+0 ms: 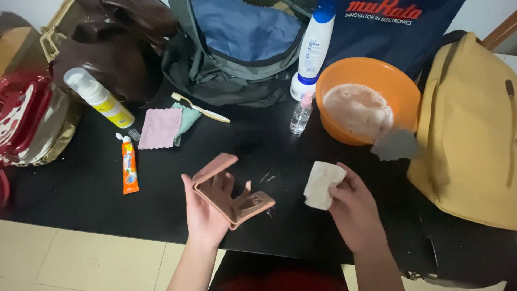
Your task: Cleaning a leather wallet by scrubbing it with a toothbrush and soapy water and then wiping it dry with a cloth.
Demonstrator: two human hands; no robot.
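My left hand holds a pink-brown wallet, spread open with its flaps up over the black table. My right hand pinches a folded cream cloth to the right of the wallet, apart from it. Behind the cloth stands an orange basin with foamy brownish water, and a grey cloth hangs over its front rim.
A small clear bottle and a tall white-and-blue bottle stand left of the basin. An orange tube, pink and green cloths, a toothbrush and a foam pump bottle lie to the left. Bags ring the table, including a yellow backpack.
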